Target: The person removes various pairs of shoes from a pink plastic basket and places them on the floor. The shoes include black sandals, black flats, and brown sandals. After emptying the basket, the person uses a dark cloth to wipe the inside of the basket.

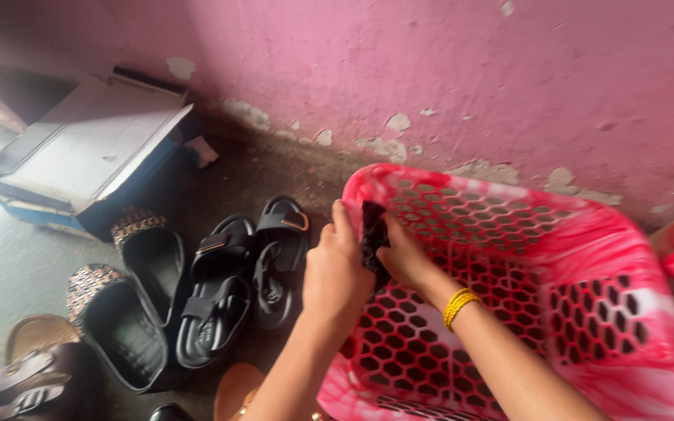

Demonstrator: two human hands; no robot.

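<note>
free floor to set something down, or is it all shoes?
Bare floor left of the patterned slippers, below the flat box; also a strip between box and wall. Crowded: slippers and black sandals side by side, up against the pink basket, both hands at its rim.

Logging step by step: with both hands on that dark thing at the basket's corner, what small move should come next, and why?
Probably lift the dark cloth-like piece clear of the pink basket's rim. The left hand and the right hand both pinch it right at the basket's near corner, inside the wall, so it seems ready to come free. What it is exactly is too blurred to tell.
</note>
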